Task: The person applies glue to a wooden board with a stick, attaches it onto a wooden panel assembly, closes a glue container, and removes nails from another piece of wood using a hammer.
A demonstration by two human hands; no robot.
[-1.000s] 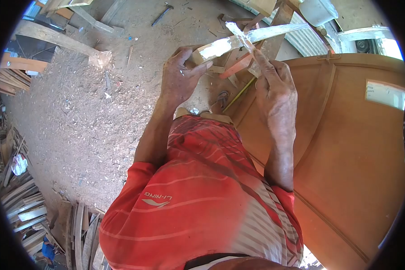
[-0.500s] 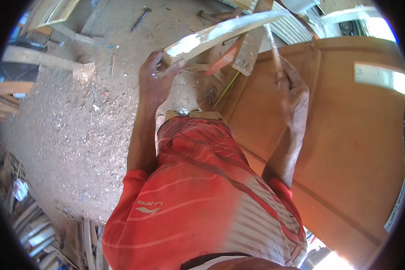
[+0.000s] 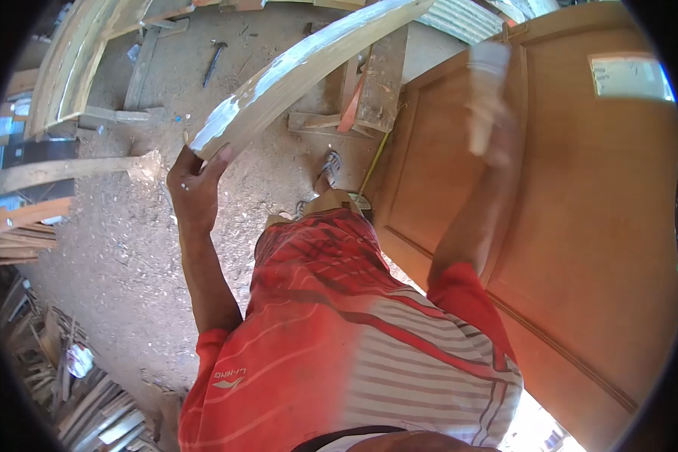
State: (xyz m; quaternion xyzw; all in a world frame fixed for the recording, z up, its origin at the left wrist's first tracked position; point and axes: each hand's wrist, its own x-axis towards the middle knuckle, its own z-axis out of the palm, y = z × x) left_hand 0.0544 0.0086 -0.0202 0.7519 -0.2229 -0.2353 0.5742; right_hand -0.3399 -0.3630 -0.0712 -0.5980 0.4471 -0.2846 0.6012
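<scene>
My left hand [image 3: 194,194] grips the near end of a long, curved wooden board [image 3: 290,105], thumb on its face and fingers at the edge. Wet-looking white coating [image 3: 301,56] lies in uneven patches along the board's upper edge. The far end reaches up past the top of the view. Over on the right, my right hand [image 3: 497,139] is closed round a flat paintbrush [image 3: 488,68], its wide end up and its pale handle below. Motion blurs both hand and brush. The brush is apart from the board.
A large brown panelled door [image 3: 580,196] fills the right side. Beyond the board stands a wooden bench [image 3: 380,87]. A hammer [image 3: 215,64] lies on the dirt floor [image 3: 128,264]. Timber pieces [image 3: 60,173] project from the left, and scrap wood [image 3: 105,407] is piled at lower left.
My left hand has shifted left and lower with the board's near end. More of the board's face shows. The brush has moved right, away from the board, and turned wide end up.
</scene>
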